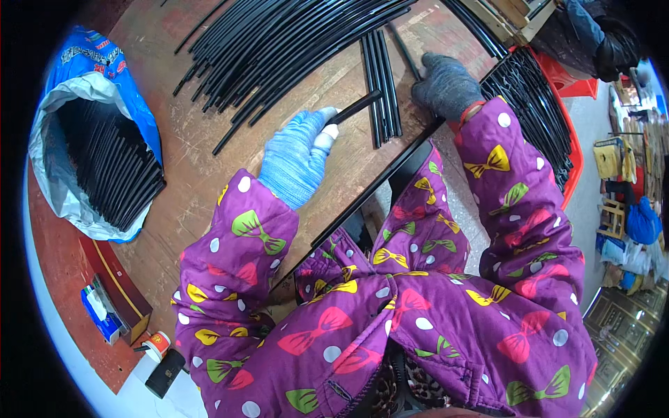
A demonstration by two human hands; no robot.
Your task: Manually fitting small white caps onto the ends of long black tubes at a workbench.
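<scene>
Between left hand (298, 157) and table edge (359, 200), open room

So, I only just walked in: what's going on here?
A person in a purple coat works at a brown table. The left hand, gloved in light blue, holds a short black piece, its tip over a small row of black rods. The right hand, in dark grey, is at one end of a dark rod. A wide fan of rods lies beyond, and an open bag holds more.
</scene>
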